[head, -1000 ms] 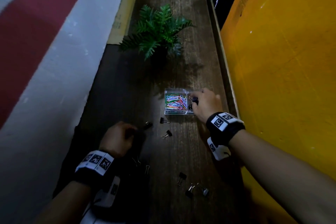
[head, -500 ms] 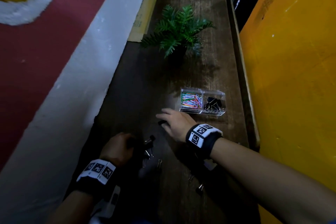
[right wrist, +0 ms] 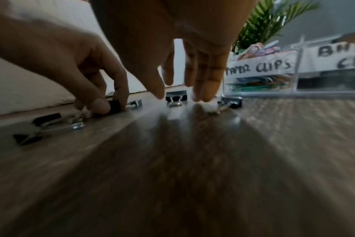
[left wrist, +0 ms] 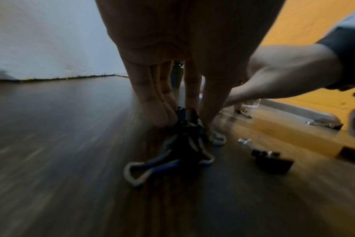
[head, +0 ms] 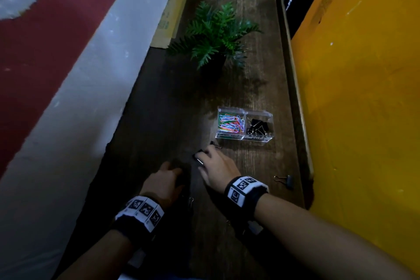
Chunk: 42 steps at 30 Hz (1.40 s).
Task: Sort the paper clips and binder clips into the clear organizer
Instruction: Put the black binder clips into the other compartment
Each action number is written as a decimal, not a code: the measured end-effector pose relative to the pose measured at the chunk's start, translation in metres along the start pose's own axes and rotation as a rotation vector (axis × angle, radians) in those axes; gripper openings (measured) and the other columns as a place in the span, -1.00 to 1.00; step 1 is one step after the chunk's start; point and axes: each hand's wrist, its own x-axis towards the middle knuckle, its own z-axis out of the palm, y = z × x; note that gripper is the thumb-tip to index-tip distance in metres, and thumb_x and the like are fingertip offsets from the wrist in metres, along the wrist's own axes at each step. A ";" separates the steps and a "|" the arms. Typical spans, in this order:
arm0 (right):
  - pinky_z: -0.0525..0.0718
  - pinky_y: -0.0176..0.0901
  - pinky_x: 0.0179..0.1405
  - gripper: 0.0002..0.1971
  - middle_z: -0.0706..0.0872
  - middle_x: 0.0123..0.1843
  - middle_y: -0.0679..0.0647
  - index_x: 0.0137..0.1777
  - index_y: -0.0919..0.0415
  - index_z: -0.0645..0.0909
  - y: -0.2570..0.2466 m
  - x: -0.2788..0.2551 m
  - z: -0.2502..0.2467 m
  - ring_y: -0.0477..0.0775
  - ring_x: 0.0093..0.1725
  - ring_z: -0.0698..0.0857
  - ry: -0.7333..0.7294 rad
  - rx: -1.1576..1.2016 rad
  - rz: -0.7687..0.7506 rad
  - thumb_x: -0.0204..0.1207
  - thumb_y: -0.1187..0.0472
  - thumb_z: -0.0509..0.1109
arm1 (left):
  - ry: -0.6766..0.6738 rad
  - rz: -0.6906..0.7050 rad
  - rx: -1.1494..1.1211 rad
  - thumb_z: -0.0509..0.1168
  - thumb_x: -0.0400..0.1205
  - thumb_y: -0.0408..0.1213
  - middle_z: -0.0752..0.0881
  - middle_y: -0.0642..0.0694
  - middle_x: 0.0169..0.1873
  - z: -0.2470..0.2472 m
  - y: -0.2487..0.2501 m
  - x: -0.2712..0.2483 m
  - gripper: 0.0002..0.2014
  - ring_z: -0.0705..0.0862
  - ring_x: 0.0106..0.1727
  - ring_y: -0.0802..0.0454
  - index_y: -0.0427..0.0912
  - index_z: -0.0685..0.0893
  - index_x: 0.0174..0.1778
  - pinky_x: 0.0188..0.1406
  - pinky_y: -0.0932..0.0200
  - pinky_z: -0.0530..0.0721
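Observation:
The clear organizer (head: 244,141) stands on the wooden table, with coloured paper clips (head: 229,124) in its left cell and black binder clips (head: 259,128) in its right cell. My left hand (head: 175,173) pinches a black binder clip (left wrist: 185,114) against the table; the same clip (right wrist: 114,104) shows in the right wrist view. More binder clips (left wrist: 172,154) lie under and in front of it. My right hand (head: 204,154) reaches down with straight fingers (right wrist: 203,94), tips touching the table among loose binder clips (right wrist: 175,98), and holds nothing.
A potted fern (head: 216,34) stands behind the organizer. A white, red and yellow wall (head: 68,75) runs along the left, an orange wall (head: 363,98) along the right. One binder clip (head: 286,180) lies near the right edge, another (left wrist: 272,161) close to my left hand.
My right hand left the organizer's binder clip cell and came back toward me and to the left, down among the loose clips. My left hand stayed by its clips.

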 end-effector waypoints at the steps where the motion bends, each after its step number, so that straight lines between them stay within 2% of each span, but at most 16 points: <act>1: 0.70 0.16 -0.11 -0.61 0.50 0.20 0.20 0.31 0.10 0.52 -0.003 0.003 -0.001 0.29 0.10 0.59 0.001 -0.013 0.020 0.48 0.11 0.40 | -0.009 -0.009 0.002 0.28 0.58 -0.01 0.38 -0.12 0.32 -0.001 0.001 0.000 -0.58 0.63 0.16 -0.18 0.13 0.46 0.37 0.14 0.00 0.61; 3: 0.67 0.16 -0.04 -0.59 0.46 0.25 0.22 0.35 0.08 0.49 -0.009 0.011 -0.004 0.30 0.20 0.51 -0.030 -0.058 0.060 0.52 0.06 0.37 | -0.025 -0.032 -0.005 0.28 0.57 -0.02 0.33 -0.12 0.36 -0.004 0.004 0.000 -0.57 0.62 0.17 -0.17 0.13 0.45 0.38 0.13 0.01 0.61; 5: 0.61 0.17 0.01 -0.68 0.47 0.24 0.24 0.29 0.15 0.54 -0.013 0.018 -0.006 0.32 0.26 0.46 -0.079 -0.093 0.088 0.57 0.08 0.32 | -0.037 -0.043 -0.024 0.31 0.56 -0.03 0.26 -0.10 0.42 -0.006 0.005 -0.001 -0.55 0.61 0.18 -0.14 0.15 0.43 0.39 0.12 0.03 0.61; 8: 0.58 0.13 0.01 -0.79 0.51 0.17 0.25 0.18 0.24 0.58 -0.018 0.024 -0.007 0.32 0.22 0.49 -0.109 -0.095 0.118 0.61 0.23 0.25 | -0.033 -0.041 -0.046 0.34 0.54 -0.06 0.20 -0.12 0.47 -0.007 0.005 -0.002 -0.48 0.59 0.22 -0.13 0.13 0.40 0.43 0.18 0.05 0.59; 11: 0.60 0.13 0.05 -0.80 0.52 0.14 0.24 0.13 0.24 0.58 -0.016 0.018 -0.009 0.30 0.23 0.48 -0.086 -0.034 0.129 0.54 0.34 0.26 | 0.009 -0.041 -0.070 0.34 0.53 -0.10 0.24 -0.17 0.45 -0.006 0.006 -0.005 -0.45 0.55 0.28 -0.15 0.09 0.40 0.46 0.27 0.05 0.54; 13: 0.57 0.09 0.15 -0.77 0.52 0.17 0.22 0.13 0.22 0.59 -0.010 0.005 -0.016 0.24 0.24 0.45 -0.048 0.061 0.133 0.48 0.33 0.29 | 0.052 -0.023 -0.088 0.34 0.53 -0.14 0.31 -0.18 0.40 -0.006 0.007 -0.005 -0.47 0.53 0.29 -0.16 0.06 0.43 0.44 0.29 0.06 0.51; 16: 0.46 -0.08 0.21 -0.73 0.57 0.20 0.14 0.18 0.19 0.61 0.010 -0.024 -0.029 0.14 0.22 0.47 0.019 0.119 0.171 0.48 0.32 0.30 | 0.091 0.031 -0.113 0.35 0.52 -0.16 0.42 -0.10 0.30 -0.010 0.009 -0.004 -0.56 0.47 0.29 -0.08 0.08 0.48 0.34 0.24 0.07 0.52; 20: 0.49 -0.15 0.20 -0.66 0.58 0.22 -0.01 0.29 0.06 0.58 0.053 -0.069 -0.050 0.04 0.22 0.49 0.083 0.059 0.373 0.51 0.27 0.35 | 0.144 0.099 -0.141 0.34 0.51 -0.16 0.53 0.01 0.21 -0.018 0.018 -0.001 -0.62 0.47 0.24 0.00 0.11 0.50 0.25 0.16 0.06 0.58; 23: 0.52 -0.15 0.21 -0.67 0.58 0.26 -0.07 0.28 0.02 0.59 0.082 -0.095 -0.062 -0.01 0.21 0.52 0.063 -0.016 0.487 0.52 0.26 0.32 | 0.231 0.190 -0.177 0.33 0.47 -0.21 0.58 0.05 0.11 -0.023 0.029 0.001 -0.66 0.56 0.12 0.01 0.09 0.54 0.16 0.04 0.09 0.61; 27: 0.55 -0.12 0.28 -0.68 0.60 0.29 -0.06 0.25 0.03 0.63 0.097 -0.111 -0.063 0.00 0.25 0.56 -0.015 -0.048 0.547 0.52 0.30 0.35 | 0.284 0.319 -0.288 0.37 0.40 -0.33 0.60 0.09 -0.05 -0.040 0.060 0.010 -0.69 0.67 -0.05 0.06 0.03 0.60 0.04 -0.07 0.17 0.62; 30: 0.51 -0.10 0.36 -0.65 0.57 0.37 -0.03 0.30 0.05 0.62 0.101 -0.117 -0.058 0.02 0.32 0.55 -0.040 -0.032 0.571 0.52 0.30 0.37 | 0.350 0.413 -0.239 0.36 0.37 -0.37 0.59 0.00 -0.01 -0.059 0.095 0.029 -0.66 0.64 -0.03 -0.08 0.00 0.60 0.03 -0.06 0.11 0.61; 32: 0.50 -0.11 0.38 -0.64 0.54 0.40 -0.03 0.31 0.05 0.61 0.101 -0.120 -0.057 0.04 0.35 0.53 -0.046 -0.027 0.584 0.53 0.31 0.36 | 0.370 0.468 -0.184 0.36 0.40 -0.35 0.52 -0.01 0.04 -0.072 0.121 0.045 -0.67 0.61 -0.02 -0.10 0.02 0.57 0.05 -0.04 0.07 0.61; 34: 0.55 -0.11 0.32 -0.63 0.54 0.40 -0.01 0.30 0.06 0.63 0.102 -0.124 -0.054 0.06 0.33 0.55 -0.047 -0.031 0.581 0.52 0.33 0.35 | 0.349 0.511 -0.117 0.36 0.45 -0.34 0.47 -0.01 0.03 -0.085 0.147 0.060 -0.69 0.58 -0.02 -0.06 0.01 0.54 0.06 -0.06 0.09 0.59; 37: 0.60 -0.11 0.24 -0.63 0.54 0.37 0.03 0.28 0.09 0.64 0.102 -0.128 -0.049 0.09 0.29 0.56 -0.064 -0.036 0.576 0.49 0.37 0.35 | 0.314 0.541 0.023 0.31 0.49 -0.34 0.50 -0.09 0.04 -0.096 0.178 0.077 -0.70 0.61 -0.02 -0.14 -0.05 0.52 0.12 -0.09 0.02 0.59; 42: 0.62 -0.11 0.16 -0.68 0.56 0.30 0.05 0.23 0.12 0.65 0.103 -0.130 -0.040 0.09 0.22 0.55 -0.061 -0.041 0.577 0.51 0.36 0.33 | 0.262 0.545 0.191 0.34 0.50 -0.29 0.58 -0.16 0.06 -0.094 0.195 0.098 -0.66 0.63 0.06 -0.20 -0.11 0.50 0.19 -0.01 -0.06 0.65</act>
